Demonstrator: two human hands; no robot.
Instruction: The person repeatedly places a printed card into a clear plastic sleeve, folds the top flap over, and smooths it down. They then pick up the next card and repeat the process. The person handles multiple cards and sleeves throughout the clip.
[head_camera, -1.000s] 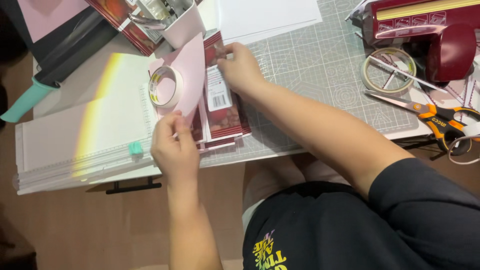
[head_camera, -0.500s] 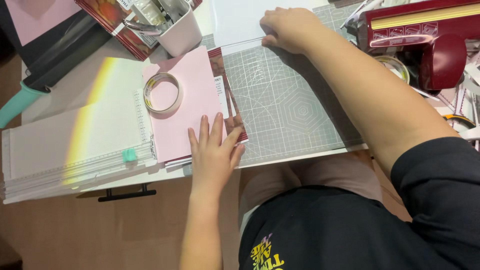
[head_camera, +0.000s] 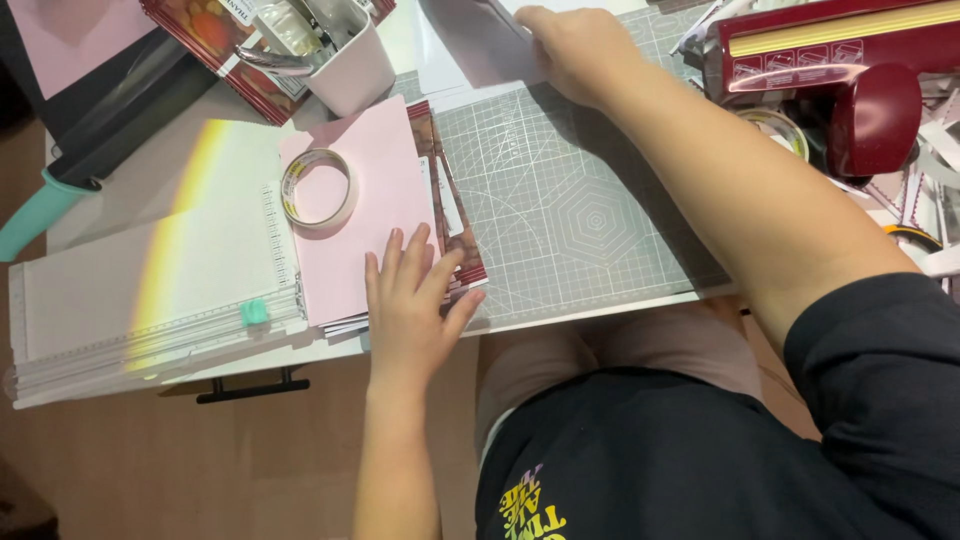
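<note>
The left hand (head_camera: 410, 305) is lying nearest, flat and open with fingers spread, pressing down on the near edge of a pink sheet (head_camera: 365, 215). The little-finger side is also touching a dark red pack (head_camera: 455, 215) that is peeking out from under the sheet's right edge. A few more white sheets are showing beneath the pink one at its near edge. A tape roll (head_camera: 318, 188) is sitting on the far left part of the pink sheet. Just left of the sheet, a white paper trimmer (head_camera: 130, 290) is lying on the table, its small teal slider near the sheet's near left corner. To the right of the pack, a grey cutting mat (head_camera: 570, 200) is spreading out, bare in its middle. The right arm is stretching across the mat to its far edge, where the right hand (head_camera: 570, 50) is closing over the edge of a white paper (head_camera: 470, 45), fingers curled on it. Far left of that paper, a white cup (head_camera: 350, 65) is holding tools. At the far right, a dark red machine (head_camera: 840, 70) is standing beside the mat.
</note>
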